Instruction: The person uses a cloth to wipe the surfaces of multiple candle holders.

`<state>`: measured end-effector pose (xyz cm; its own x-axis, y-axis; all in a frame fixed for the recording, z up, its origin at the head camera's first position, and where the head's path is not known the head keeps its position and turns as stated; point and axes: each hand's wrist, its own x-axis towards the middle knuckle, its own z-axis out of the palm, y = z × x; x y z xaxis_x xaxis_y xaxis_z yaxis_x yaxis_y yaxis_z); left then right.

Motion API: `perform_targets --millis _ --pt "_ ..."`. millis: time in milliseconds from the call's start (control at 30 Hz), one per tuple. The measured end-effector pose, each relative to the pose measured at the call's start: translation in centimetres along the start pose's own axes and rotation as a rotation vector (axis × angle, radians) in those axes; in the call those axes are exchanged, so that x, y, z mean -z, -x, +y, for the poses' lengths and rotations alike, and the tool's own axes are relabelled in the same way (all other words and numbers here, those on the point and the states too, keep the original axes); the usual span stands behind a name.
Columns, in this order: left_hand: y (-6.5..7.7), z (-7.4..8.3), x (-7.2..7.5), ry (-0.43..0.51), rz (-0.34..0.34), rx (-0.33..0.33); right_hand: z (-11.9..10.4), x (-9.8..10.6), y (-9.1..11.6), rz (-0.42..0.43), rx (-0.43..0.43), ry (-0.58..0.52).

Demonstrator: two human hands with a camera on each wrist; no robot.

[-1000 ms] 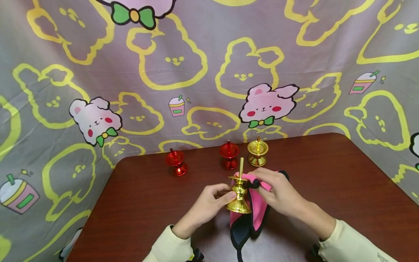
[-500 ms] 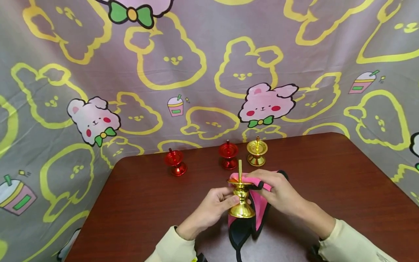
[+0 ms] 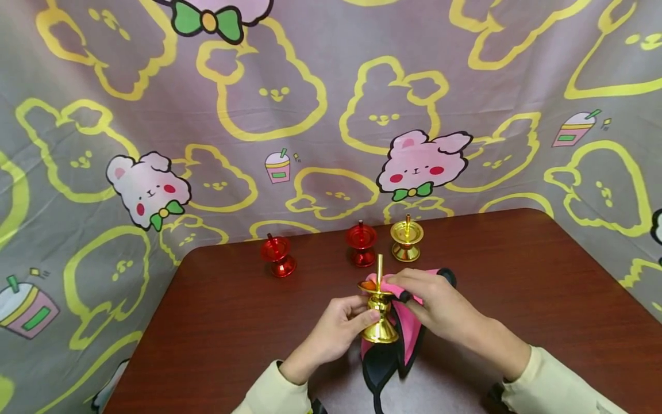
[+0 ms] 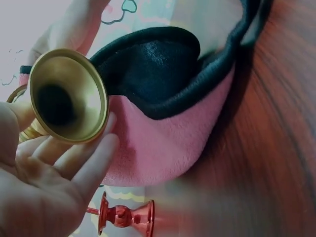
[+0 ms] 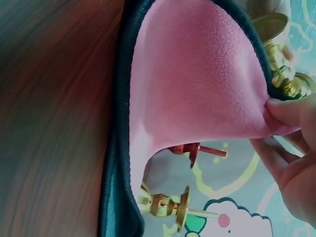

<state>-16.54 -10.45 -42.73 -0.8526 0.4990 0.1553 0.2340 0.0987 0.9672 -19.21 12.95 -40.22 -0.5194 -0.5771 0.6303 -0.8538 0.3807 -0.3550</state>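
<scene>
A shiny gold candlestick (image 3: 380,332) with a thin upright spike stands off the table in my left hand (image 3: 338,326), whose thumb and fingers grip its waist. In the left wrist view its hollow base (image 4: 89,94) faces the camera. My right hand (image 3: 437,300) pinches a pink cloth (image 5: 197,74) with black edging and a black reverse side. A fold of that cloth lies at the dish of the candlestick, under the right fingertips. The rest of the cloth hangs down beside the candlestick, its black loop trailing toward the front of the table.
Along the back of the brown table (image 3: 217,322) stand a red candlestick (image 3: 279,259) on the left, another red candlestick (image 3: 362,244) near the middle and a gold candlestick (image 3: 407,238) beside it. A patterned curtain (image 3: 310,115) hangs right behind the table.
The left hand and its candlestick have shifted slightly right and down. The right hand has moved the cloth's fold about the candlestick's dish. The standing candlesticks stay put.
</scene>
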Motion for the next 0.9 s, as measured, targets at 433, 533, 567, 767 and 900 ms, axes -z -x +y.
perform_targets --millis 433,533,567,767,900 --pt "-0.2 0.1 -1.1 -0.322 0.241 -0.015 -2.1 -0.5 -0.8 -0.082 -0.107 0.273" --pt "-0.3 0.2 -1.3 -0.511 0.308 -0.042 -2.7 -0.7 -1.1 -0.098 -0.112 0.338" --pt "-0.3 0.2 -1.4 -0.571 0.329 -0.049 -2.9 -0.7 -1.2 -0.104 -0.112 0.359" --pt "-0.3 0.3 -1.6 -0.839 0.427 -0.114 -3.3 -1.2 -1.5 -0.120 -0.115 0.433" --pt "-0.5 0.3 -1.4 -0.863 0.416 -0.138 -2.6 -1.1 -1.2 -0.083 -0.111 0.345"
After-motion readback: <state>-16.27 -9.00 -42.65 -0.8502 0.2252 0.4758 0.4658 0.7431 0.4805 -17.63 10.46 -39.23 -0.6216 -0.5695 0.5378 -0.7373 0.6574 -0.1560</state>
